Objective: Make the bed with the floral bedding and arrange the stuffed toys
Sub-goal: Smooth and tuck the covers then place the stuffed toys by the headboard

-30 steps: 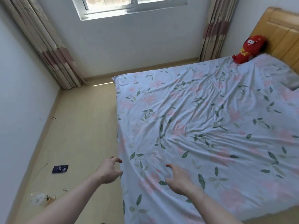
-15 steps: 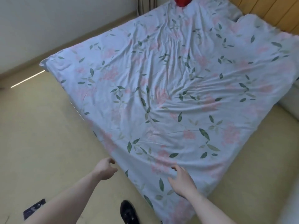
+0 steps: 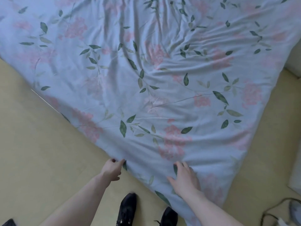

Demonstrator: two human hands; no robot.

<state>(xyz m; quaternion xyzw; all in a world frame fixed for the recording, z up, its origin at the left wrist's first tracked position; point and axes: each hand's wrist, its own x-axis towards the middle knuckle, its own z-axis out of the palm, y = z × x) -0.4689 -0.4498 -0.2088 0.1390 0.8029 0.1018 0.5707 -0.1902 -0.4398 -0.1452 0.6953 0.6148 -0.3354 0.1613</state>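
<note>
The floral bedding (image 3: pixel 146 82), pale blue with pink blooms and green leaves, fills most of the view and hangs wrinkled over the bed's near corner. My left hand (image 3: pixel 113 168) is at the cover's left hanging edge, fingertips touching the fabric, fingers curled. My right hand (image 3: pixel 184 177) lies flat on the cover near the corner, fingers spread. No stuffed toy is in view.
Yellow floor (image 3: pixel 40 152) lies to the left and right of the corner. My two black shoes (image 3: pixel 127 209) stand just in front of the bed. A dark cable (image 3: pixel 273 211) trails on the floor at the lower right, beside a white object (image 3: pixel 296 173).
The view has dropped and closed in on the bed's corner; the red toy and headboard have left the frame. Both hands moved down onto the cover's hanging edge.
</note>
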